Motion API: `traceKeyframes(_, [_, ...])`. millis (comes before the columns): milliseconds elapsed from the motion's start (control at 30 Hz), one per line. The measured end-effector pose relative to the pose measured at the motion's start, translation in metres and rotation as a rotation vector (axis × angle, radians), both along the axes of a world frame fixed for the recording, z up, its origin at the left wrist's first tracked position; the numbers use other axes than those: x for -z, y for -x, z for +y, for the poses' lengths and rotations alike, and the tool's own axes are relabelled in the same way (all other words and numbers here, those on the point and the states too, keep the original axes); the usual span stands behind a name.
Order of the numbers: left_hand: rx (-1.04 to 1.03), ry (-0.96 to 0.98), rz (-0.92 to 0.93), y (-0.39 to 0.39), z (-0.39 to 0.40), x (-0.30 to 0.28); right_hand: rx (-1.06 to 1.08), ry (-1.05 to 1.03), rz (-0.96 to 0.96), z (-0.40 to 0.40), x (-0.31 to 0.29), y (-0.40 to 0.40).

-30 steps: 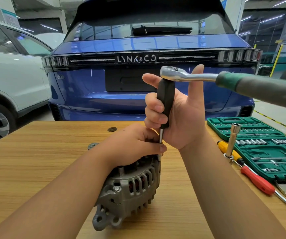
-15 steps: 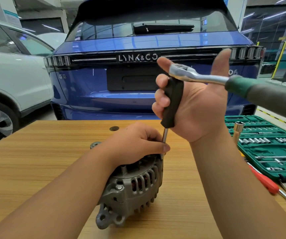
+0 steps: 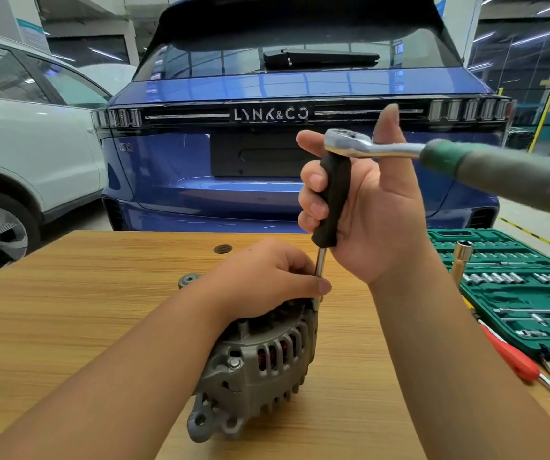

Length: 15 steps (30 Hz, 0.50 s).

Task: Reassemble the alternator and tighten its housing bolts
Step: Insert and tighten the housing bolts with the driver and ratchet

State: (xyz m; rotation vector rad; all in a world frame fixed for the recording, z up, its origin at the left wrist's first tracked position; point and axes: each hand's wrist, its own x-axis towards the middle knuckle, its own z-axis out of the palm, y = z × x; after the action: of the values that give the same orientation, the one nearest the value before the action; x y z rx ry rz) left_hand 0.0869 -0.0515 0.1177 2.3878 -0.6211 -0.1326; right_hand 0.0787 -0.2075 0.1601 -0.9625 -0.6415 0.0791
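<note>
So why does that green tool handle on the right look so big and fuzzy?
Head view: the ratchet handle sits close to the wide-angle lens, so it looms and blurs; the alternator and socket set stay sharp; straight lines bow near the edges; ceiling lights glare off the blue car.

We see two bare forearms, no sleeves, gloves, watch or rings; left hand (image 3: 267, 277) lower centre, right hand (image 3: 376, 210) centre-right, nails short.
</note>
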Motion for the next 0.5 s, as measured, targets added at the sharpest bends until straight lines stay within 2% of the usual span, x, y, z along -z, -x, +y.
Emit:
traceKeyframes(67, [0.000, -0.007, -0.016, 0.000, -0.002, 0.000, 0.105, 0.002, 0.014, 0.002, -0.001, 0.001])
traceKeyframes(167, [0.008, -0.032, -0.043, 0.000, -0.004, 0.000, 0.420, 0.043, -0.012, 0.004, 0.001, -0.001])
traceKeyframes(233, [0.005, -0.017, -0.051, 0.000, -0.003, 0.001, 0.352, 0.040, -0.001, 0.002, 0.003, -0.003])
traceKeyframes(333, [0.008, -0.002, -0.049, 0.000, -0.002, 0.001, 0.047, -0.038, -0.006, -0.003, 0.004, -0.004])
traceKeyframes(367, [0.007, -0.001, -0.047, 0.000, -0.002, 0.000, 0.011, -0.067, -0.027, -0.003, 0.005, -0.005])
traceKeyframes(500, [0.013, -0.006, -0.038, 0.000, -0.001, 0.000, 0.107, -0.049, -0.207, 0.006, 0.011, -0.004])
